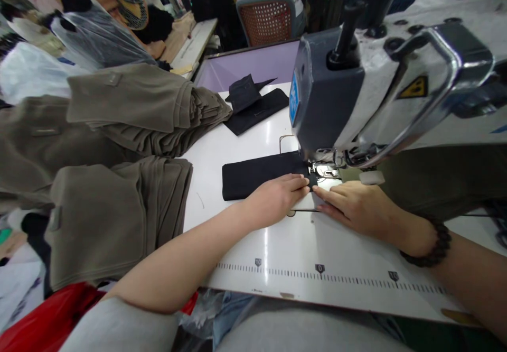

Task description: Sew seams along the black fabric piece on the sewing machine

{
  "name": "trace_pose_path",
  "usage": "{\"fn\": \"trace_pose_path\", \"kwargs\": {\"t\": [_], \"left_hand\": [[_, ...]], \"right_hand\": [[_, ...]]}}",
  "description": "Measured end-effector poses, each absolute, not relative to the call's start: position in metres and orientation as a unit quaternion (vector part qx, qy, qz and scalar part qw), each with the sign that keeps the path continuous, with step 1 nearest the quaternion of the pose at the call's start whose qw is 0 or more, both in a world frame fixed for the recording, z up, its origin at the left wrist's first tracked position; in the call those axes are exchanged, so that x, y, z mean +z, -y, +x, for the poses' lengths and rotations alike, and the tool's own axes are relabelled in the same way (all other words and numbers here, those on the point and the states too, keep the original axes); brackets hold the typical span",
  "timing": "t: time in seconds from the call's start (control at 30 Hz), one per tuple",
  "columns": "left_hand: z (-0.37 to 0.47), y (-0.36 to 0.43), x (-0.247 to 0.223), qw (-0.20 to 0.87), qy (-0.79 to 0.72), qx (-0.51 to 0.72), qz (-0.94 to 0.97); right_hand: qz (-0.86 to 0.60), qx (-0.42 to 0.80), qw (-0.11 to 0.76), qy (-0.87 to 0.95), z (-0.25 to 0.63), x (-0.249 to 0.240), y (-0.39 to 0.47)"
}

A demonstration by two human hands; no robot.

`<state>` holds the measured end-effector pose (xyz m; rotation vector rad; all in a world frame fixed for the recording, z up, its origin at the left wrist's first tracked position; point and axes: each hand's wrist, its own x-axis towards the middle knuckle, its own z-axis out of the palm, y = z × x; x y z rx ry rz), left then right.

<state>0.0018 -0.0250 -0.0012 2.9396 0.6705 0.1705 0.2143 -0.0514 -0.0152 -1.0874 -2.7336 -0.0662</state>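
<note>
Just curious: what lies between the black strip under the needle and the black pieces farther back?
In the head view, only bare white table separates the black strip from the black pieces.

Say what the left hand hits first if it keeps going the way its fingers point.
Probably the presser foot of the sewing machine: the left hand lies on the black fabric strip, fingertips pointing right, just short of it. Depth is unclear.

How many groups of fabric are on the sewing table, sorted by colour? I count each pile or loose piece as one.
Black: 2, the piece under the left hand and right hand at the sewing machine, and the pile behind it.
Khaki-brown: 3, the near stack, the far stack, and a stack at the left edge.
Total: 5
</note>
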Motion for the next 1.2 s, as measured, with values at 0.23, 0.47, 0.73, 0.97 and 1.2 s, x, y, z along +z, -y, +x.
{"fn": "trace_pose_path", "kwargs": {"t": [0.23, 0.47, 0.73, 0.97, 1.2], "left_hand": [[0.005, 0.006, 0.001, 0.092, -0.244, 0.049, 0.964], [0.008, -0.006, 0.001, 0.093, -0.255, 0.083, 0.959], [0.009, -0.010, -0.002, 0.074, -0.260, 0.089, 0.959], [0.008, -0.007, 0.002, 0.059, -0.260, 0.060, 0.962], [0.015, 0.011, 0.014, -0.020, -0.380, -0.065, 0.922]], "right_hand": [[-0.404, -0.014, 0.087, 0.910, 0.212, -0.021, 0.049], [-0.402, -0.017, 0.094, 0.911, 0.212, -0.020, 0.050], [-0.403, -0.019, 0.096, 0.910, 0.212, -0.020, 0.050], [-0.401, -0.029, 0.091, 0.911, 0.211, -0.018, 0.049], [-0.406, -0.056, 0.094, 0.907, 0.208, -0.013, 0.051]]}}
